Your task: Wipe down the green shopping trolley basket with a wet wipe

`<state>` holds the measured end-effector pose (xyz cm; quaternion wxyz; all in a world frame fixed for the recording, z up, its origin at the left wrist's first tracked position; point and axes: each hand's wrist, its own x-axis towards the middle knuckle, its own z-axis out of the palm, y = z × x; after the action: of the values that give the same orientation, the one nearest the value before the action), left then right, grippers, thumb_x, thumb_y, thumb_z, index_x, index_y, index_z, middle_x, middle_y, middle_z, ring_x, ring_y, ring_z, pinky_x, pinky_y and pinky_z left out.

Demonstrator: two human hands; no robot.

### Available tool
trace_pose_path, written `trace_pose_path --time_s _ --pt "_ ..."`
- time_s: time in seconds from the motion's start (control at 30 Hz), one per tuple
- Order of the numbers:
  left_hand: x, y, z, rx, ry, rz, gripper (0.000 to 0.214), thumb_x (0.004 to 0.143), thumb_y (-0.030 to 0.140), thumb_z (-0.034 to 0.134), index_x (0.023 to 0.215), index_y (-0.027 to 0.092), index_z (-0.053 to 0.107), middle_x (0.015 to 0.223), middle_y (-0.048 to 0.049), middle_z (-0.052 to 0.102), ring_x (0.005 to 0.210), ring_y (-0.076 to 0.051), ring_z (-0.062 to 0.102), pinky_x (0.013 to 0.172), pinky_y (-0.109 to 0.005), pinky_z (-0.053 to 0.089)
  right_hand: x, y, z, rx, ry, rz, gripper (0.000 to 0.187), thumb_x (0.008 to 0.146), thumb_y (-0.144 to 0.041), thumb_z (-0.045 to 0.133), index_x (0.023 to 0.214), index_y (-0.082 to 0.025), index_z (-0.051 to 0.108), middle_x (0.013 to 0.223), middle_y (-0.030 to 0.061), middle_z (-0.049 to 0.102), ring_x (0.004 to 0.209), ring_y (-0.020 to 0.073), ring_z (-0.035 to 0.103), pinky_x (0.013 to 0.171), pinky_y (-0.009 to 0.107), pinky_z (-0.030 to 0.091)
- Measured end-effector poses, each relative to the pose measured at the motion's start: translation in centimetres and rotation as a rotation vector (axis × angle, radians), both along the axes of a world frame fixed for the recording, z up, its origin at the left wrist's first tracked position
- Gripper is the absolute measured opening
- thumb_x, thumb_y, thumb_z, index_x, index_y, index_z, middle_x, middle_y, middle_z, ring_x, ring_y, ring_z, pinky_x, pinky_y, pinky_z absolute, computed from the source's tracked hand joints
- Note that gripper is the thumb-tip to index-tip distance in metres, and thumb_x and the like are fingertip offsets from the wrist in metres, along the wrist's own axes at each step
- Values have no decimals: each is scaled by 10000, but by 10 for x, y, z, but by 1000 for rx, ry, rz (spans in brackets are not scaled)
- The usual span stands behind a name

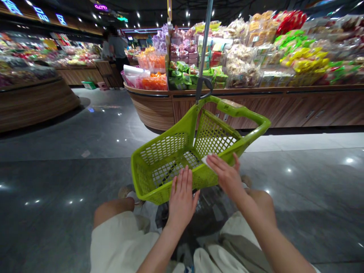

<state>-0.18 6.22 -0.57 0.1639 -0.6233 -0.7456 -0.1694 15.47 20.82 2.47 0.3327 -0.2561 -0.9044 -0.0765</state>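
A green plastic shopping cart (159, 149) with a lattice basket stands in front of my knees, its handle at the upper right. My left hand (182, 193) lies flat against the near side wall, fingers stretched and fingertips at the rim. Farther right, my right hand (226, 174) presses a small white tissue (205, 160) on the near rim; only its edge shows beyond the fingers. Whether it is paper or cloth is hard to tell. The inside of the basket shows its bare lattice floor.
A grey pole (205, 45) with a dark hook rises behind the cart's handle. Behind it is a wooden display counter (256, 108) heaped with bagged snacks. Another rounded counter (34, 102) is at the left. A person (118, 47) stands far back. The floor (71, 151) is glossy grey.
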Motion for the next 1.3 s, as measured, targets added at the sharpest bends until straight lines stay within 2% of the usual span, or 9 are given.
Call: trace_pose_path --time_s 0.2,0.43,0.53,0.67,0.77,0.97,1.07,1.2,1.3 --pt "9 2 -2 10 -21 -4 790 976 453 444 1581 91 89 1644 -125 253 1515 -268 253 1224 -460 273 27 29 15 35 173 -369 663 834 16 415 1419 -284 498 1421 63 599 1352 234 527 1187 577 -89" --pt "15 4 0 -34 -29 -14 830 951 432 495 1578 78 81 1645 -128 240 1514 -287 253 1226 -476 266 -35 -49 -17 -87 14 44 650 833 13 402 1433 -223 479 1430 60 592 1373 142 497 1242 437 -56" --pt "11 3 -1 -24 -21 -15 799 967 433 464 1583 101 77 1648 -109 240 1516 -270 252 1228 -452 267 -17 -27 -8 -56 -34 73 662 827 18 401 1421 -258 493 1407 43 615 1345 145 528 1237 456 -72" --pt "12 2 0 -10 -16 -9 786 979 434 441 1585 113 56 1648 -113 241 1520 -251 243 1229 -442 272 26 28 13 16 58 -211 664 819 23 408 1396 -287 519 1417 48 606 1345 208 534 1205 557 -62" --pt "15 3 0 -3 -24 -10 793 976 446 445 1584 103 68 1644 -128 248 1519 -262 247 1228 -453 272 25 31 13 14 153 -349 683 803 27 406 1402 -283 512 1427 61 594 1354 236 524 1187 592 -62" --pt "16 3 -1 -29 -16 -2 777 963 408 471 1577 78 128 1651 -121 227 1526 -270 221 1238 -456 251 -31 -42 -16 -83 18 -13 665 825 26 375 1425 -236 491 1426 59 594 1363 154 510 1235 457 -40" --pt "13 2 -1 -33 -3 -10 756 974 395 451 1579 84 121 1654 -110 223 1532 -255 202 1240 -437 251 -18 -29 -12 -62 -41 65 646 842 15 390 1409 -270 510 1409 40 612 1341 145 532 1235 456 -51" --pt "13 3 -1 -23 -1 -14 749 985 413 427 1581 90 108 1654 -113 223 1533 -245 199 1233 -422 267 25 27 9 35 69 -229 619 862 -15 417 1405 -295 516 1404 57 617 1323 212 553 1205 564 -36" --pt "16 4 -1 -16 -15 -13 751 986 410 426 1581 90 97 1653 -123 218 1534 -248 195 1232 -428 269 24 29 14 33 129 -369 626 856 -4 405 1408 -279 511 1411 82 607 1319 244 555 1187 607 -27"
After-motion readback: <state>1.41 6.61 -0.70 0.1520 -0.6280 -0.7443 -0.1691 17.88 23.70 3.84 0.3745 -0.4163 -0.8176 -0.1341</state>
